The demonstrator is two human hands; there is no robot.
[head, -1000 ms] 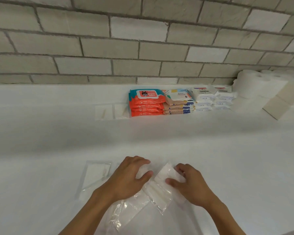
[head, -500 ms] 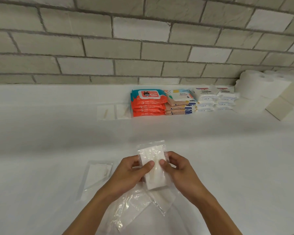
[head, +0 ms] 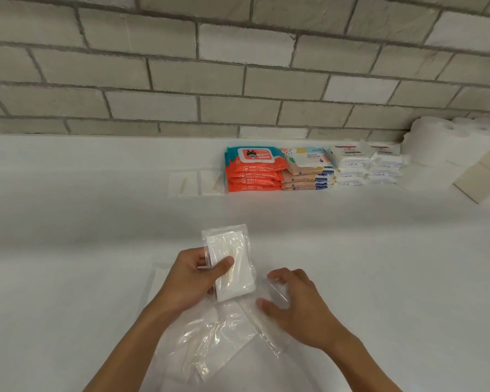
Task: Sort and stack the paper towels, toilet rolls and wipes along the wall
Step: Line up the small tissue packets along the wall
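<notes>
Left hand [head: 193, 281] grips a clear-wrapped white tissue packet [head: 232, 267], thumb across its face, fingers behind. Right hand [head: 297, 306] is just beside it, fingers loosely curled over more clear-wrapped packets [head: 218, 343] lying beneath both hands; whether it has hold of one cannot be told. Well beyond the hands, orange wipes packs [head: 253, 172] are stacked against the brick wall [head: 181, 80].

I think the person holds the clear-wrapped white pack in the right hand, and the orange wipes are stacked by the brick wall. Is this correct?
Not quite: the head view shows the left hand holding the clear-wrapped white pack; the right hand is beside it, lower. The orange wipes are indeed stacked by the brick wall.
</notes>
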